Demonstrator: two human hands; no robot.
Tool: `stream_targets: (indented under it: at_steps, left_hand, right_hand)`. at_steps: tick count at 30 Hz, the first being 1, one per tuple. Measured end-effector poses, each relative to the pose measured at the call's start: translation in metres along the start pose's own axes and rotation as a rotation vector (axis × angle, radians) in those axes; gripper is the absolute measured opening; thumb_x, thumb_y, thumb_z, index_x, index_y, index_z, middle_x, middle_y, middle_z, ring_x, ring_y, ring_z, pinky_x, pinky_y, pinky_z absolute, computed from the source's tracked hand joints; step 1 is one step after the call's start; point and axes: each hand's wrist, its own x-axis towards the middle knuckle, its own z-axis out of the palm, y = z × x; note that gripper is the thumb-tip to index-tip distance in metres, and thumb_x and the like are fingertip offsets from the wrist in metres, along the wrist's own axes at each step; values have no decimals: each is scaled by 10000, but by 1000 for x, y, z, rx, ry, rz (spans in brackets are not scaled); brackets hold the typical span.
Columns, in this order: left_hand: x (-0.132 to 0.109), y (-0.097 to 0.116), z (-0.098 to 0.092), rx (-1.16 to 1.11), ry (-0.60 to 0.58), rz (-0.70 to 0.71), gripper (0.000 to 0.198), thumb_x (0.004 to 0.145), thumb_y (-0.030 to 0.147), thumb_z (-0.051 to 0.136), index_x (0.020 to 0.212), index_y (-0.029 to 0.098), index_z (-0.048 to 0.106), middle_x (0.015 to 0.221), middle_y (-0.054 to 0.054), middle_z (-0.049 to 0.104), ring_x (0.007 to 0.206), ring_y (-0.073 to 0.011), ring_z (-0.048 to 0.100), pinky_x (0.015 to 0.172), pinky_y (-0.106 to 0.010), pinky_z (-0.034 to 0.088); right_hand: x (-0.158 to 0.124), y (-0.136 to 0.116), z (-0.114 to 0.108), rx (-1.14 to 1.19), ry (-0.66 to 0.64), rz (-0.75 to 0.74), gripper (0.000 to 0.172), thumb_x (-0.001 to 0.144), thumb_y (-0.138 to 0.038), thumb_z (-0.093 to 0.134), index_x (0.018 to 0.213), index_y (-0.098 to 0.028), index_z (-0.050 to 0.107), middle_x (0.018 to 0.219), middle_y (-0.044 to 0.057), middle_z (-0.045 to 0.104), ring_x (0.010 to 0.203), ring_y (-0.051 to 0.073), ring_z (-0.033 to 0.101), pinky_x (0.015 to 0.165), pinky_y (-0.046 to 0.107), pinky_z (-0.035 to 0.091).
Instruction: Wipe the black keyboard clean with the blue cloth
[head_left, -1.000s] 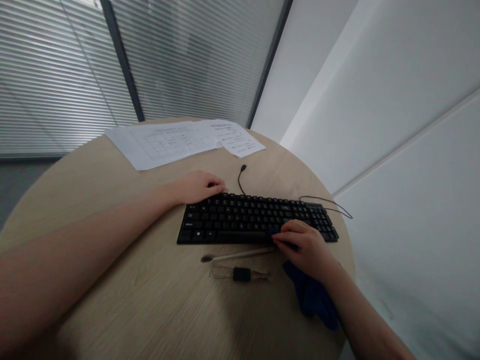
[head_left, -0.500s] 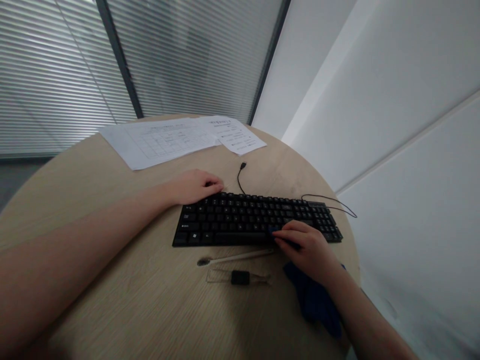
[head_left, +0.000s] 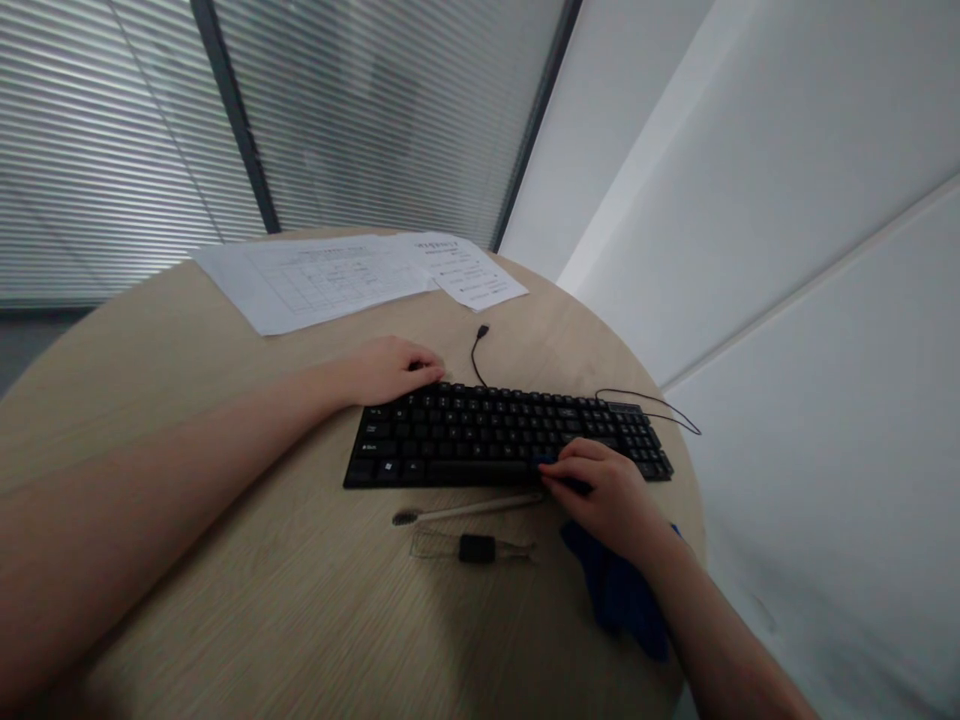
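Observation:
A black keyboard [head_left: 480, 430] lies across the table in front of me. My left hand [head_left: 397, 368] is closed at its back left corner, with fingers curled at the far edge. My right hand [head_left: 604, 490] pinches part of a blue cloth [head_left: 619, 590] against the front row of keys, right of the space bar. The rest of the cloth hangs down under my right wrist onto the table. Just in front of the keyboard lies a toothbrush [head_left: 465, 511], its dark bristles to the left. Nearer me is a wire keycap puller [head_left: 477, 549] with a black middle.
Printed sheets of paper [head_left: 337, 280] lie along the far side of the round wooden table [head_left: 300, 590]. The keyboard's cable [head_left: 660, 404] loops on the right, and its plug [head_left: 482, 331] points away behind the keys. A white wall [head_left: 810, 400] stands close on the right.
The view has shifted slightly, so everything appears a little further left. My right hand stays with the cloth at nearly the same keys, and my left hand keeps its place.

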Motion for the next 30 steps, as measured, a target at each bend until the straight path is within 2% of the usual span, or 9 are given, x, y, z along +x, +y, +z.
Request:
stream_targets:
  at_steps: [4, 7, 9, 14, 16, 23, 30]
  left_hand:
    - [0, -2, 2, -4, 16, -8, 412, 952, 505, 446, 1006, 248, 764, 891, -47, 745, 825, -212, 634, 768, -303, 400]
    - [1, -4, 3, -9, 30, 3, 418, 943, 527, 455, 978, 249, 766, 851, -45, 742, 780, -204, 627, 742, -301, 402]
    - [1, -4, 3, -1, 39, 15, 426, 945, 531, 448, 964, 247, 765, 830, -42, 741, 761, -195, 623, 723, -293, 400]
    - [1, -2, 1, 12, 19, 18, 431, 955, 520, 430, 935, 238, 756, 872, -44, 747, 783, -194, 628, 714, -287, 393]
    - [0, -1, 1, 5, 12, 3, 421, 951, 517, 441, 938, 239, 756, 874, -45, 745, 785, -200, 627, 720, -293, 394]
    - [0, -1, 1, 15, 18, 22, 416, 955, 501, 438, 967, 237, 759, 815, -34, 732, 762, -189, 622, 700, -280, 384]
    - [0, 0, 2, 8, 25, 8, 416, 951, 503, 440, 918, 231, 754, 799, -38, 723, 745, -192, 613, 694, -290, 383]
  right_hand:
    - [-3, 3, -4, 36, 50, -7, 177, 928, -232, 599, 916, -211, 774, 894, 52, 681, 824, 155, 653, 729, 273, 537]
    - [-4, 9, -10, 91, 161, 45, 187, 941, -267, 594, 914, -206, 769, 884, 60, 681, 805, 154, 656, 725, 271, 553]
    - [-4, 12, -13, 119, 180, 81, 200, 952, -288, 594, 911, -199, 768, 888, 65, 689, 802, 155, 662, 723, 270, 560]
    - [-3, 15, -14, 90, -49, 100, 198, 953, -244, 576, 965, -211, 771, 950, 55, 701, 847, 158, 675, 765, 283, 555]
    - [-4, 16, -14, 52, -96, 109, 193, 945, -233, 583, 1003, -225, 767, 973, 49, 693, 868, 162, 672, 785, 291, 550]
    - [-6, 16, -16, 10, -120, 122, 146, 919, -226, 621, 950, -238, 763, 945, 38, 675, 853, 163, 666, 777, 287, 545]
    - [-3, 5, -7, 1, -52, 76, 140, 913, -193, 612, 910, -215, 750, 903, 38, 674, 817, 159, 658, 743, 282, 529]
